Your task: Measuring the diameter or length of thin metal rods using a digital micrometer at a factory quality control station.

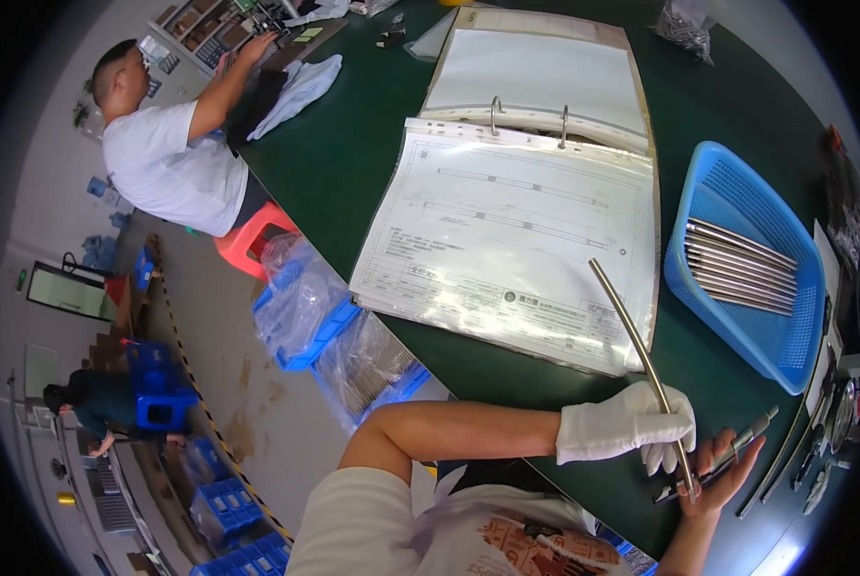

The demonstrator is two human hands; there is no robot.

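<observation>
Green tabletop [367, 154] is bearing basketed silver metal rods [742, 269], progress unclear; white-gloved left hand [631, 420] is gripping 1 rod [634, 336], bare right hand [723, 482] half-curling round a dark tool [743, 438].

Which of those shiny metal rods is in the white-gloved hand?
The single slanting rod, gripped by the gloved left hand, its upper end over the binder page; the basket rods lie bunched together in the blue basket.

Binder [516, 230] smack on the table [367, 125], rods [742, 269] in the basket [732, 338] just right of it, stool [255, 238] over left
</observation>
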